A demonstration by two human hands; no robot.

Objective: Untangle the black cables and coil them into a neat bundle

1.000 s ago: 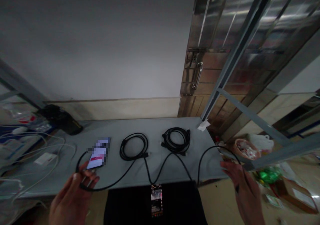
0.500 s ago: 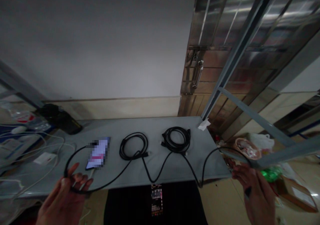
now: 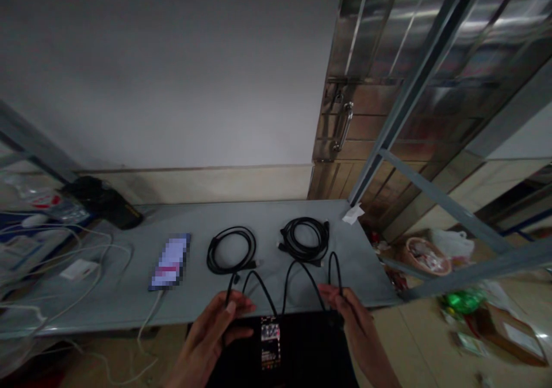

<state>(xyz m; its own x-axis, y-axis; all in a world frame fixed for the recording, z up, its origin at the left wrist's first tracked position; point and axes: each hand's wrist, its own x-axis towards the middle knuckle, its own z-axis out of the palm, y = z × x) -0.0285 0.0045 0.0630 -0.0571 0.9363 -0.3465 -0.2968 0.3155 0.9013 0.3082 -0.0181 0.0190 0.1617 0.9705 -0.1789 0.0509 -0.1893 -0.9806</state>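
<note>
My left hand (image 3: 218,325) pinches a black cable (image 3: 297,263) between thumb and fingers at the table's front edge. My right hand (image 3: 353,322) grips the same cable farther right, where a short loop rises above the fingers. Between the hands the cable bends in loose arcs over the edge and hangs over my dark lap. Just beyond lie two coiled black cables on the grey table: a thinner coil (image 3: 210,256) on the left and a thicker coil (image 3: 324,239) with plugs showing on the right. A phone (image 3: 170,261) with its screen lit lies left of them.
White cords and a white adapter (image 3: 80,269) cover the table's left side, near a black bottle (image 3: 106,204) and a clear plastic bottle (image 3: 56,204). A metal post (image 3: 399,106) rises at the right corner, beside a paper scrap (image 3: 352,213). A basket (image 3: 426,256) stands beyond.
Both hands have moved inward from far apart, the left going right and the right going left. The stretched cable has slackened into tighter arcs between them.
</note>
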